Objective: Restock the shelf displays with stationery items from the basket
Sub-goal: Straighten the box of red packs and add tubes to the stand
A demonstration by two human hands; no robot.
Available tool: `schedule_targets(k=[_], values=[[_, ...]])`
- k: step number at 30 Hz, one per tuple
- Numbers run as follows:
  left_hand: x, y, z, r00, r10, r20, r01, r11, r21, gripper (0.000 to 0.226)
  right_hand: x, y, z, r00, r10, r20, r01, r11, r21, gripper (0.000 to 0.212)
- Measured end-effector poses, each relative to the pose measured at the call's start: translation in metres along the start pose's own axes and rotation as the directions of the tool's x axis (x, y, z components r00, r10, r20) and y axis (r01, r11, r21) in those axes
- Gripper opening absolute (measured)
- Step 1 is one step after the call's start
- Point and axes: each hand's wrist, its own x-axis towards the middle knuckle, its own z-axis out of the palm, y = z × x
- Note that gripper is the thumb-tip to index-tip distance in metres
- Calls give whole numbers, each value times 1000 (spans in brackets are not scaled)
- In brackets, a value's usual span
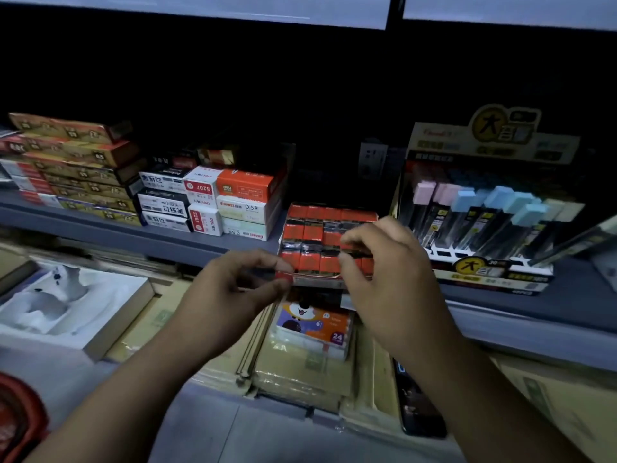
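1. L hand [230, 289]: thumb + forefinger pinch the front-left corner of the orange-pack tray [320, 235].
2. R hand [390, 272]: fingers curled down over the packs at the tray's front-right. Tips touch them, but too blurred to tell if one is held.
3. Tray sits at the front lip of the grey shelf [100, 225], between both hands.
4. Sides are tight: stacked boxes [233, 198] just beside on the left, lead-refill display [484, 222] near on the right.
5. Dark open room above and behind the tray.
6. Below the lip: a colourful pack [314, 322] on cardboard cartons. Red basket [16, 419] at the bottom-left corner, well apart.
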Motion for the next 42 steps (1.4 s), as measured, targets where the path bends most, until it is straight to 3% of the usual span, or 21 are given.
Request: schedule_targets(k=[4, 9, 13, 18, 29, 38, 42], values=[[2, 3, 4, 997, -54, 58, 61, 991, -116, 20, 1, 10, 3, 995, 42, 86, -37, 998, -58, 24], [7, 4, 18, 988, -155, -29, 138, 940, -313, 50, 3, 14, -10, 998, 66, -11, -66, 997, 30, 20], [12, 6, 30, 961, -266, -78, 212, 886, -412, 44, 4, 22, -15, 992, 48, -120, -50, 999, -14, 27], [16, 6, 33, 936, -349, 54, 332, 817, -472, 45, -2, 29, -16, 996, 75, -54, -76, 997, -28, 17], [19, 2, 25, 919, -331, 216, 384, 618, -686, 35, -4, 39, -13, 991, 111, -78, -112, 994, -8, 27], [19, -2, 28, 930, -287, 229, 363, 623, -693, 37, 0, 40, -7, 980, 162, -113, -156, 986, 55, 25], [19, -3, 31, 940, -290, 178, 331, 650, -684, 35, -1, 34, -4, 984, 169, -53, -169, 986, -2, 30]])
